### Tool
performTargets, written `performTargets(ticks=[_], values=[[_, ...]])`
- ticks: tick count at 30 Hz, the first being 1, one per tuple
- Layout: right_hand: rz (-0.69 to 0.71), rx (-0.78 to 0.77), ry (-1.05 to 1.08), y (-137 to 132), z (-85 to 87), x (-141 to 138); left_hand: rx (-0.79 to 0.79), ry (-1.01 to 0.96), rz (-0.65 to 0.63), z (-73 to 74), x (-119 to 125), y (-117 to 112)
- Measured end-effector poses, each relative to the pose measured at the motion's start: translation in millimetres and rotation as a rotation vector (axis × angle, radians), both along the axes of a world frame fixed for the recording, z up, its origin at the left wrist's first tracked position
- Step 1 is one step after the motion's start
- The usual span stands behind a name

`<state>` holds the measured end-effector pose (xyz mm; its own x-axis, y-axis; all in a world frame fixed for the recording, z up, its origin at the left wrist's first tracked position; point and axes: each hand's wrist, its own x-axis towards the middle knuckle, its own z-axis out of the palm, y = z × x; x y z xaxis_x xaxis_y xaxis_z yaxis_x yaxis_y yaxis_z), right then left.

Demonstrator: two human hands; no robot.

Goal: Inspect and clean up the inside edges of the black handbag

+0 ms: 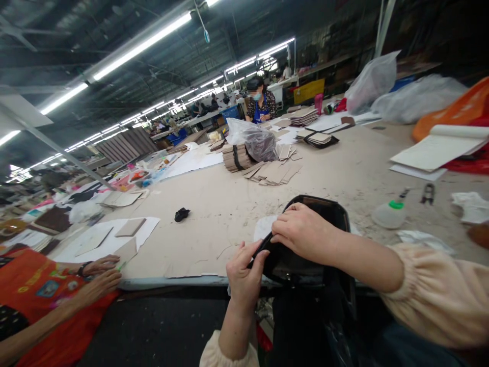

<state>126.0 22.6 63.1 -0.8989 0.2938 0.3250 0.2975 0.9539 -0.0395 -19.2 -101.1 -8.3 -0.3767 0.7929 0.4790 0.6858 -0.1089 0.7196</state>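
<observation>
A black bag [336,209] with a stiff rim rests at the table's front edge, its hollow side facing up. My left hand [244,270] pinches the rim at its left side, thumb on top. Just above and to the right, my right hand [301,229] grips the same rim with bent fingers, its forearm crossing over the bag's opening. Part of the inside is hidden by that arm. White paper [263,228] lies under the bag's far left side.
A bottle with a green collar [390,214] and small black snips [428,194] lie to the right. Ahead are stacked brown pieces [237,158] and a clear plastic bag [262,140]. A black scrap [182,214] lies left. A co-worker's hands [101,275] handle a flat piece at far left.
</observation>
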Motion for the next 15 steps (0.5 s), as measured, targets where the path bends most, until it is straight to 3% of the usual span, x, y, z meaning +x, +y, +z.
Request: performTargets(ticks=[15], values=[[-0.028, -0.006, 0.031, 5.4, -8.0, -4.7, 0.025, 0.072, 0.06, -1.5, -4.0, -3.5]])
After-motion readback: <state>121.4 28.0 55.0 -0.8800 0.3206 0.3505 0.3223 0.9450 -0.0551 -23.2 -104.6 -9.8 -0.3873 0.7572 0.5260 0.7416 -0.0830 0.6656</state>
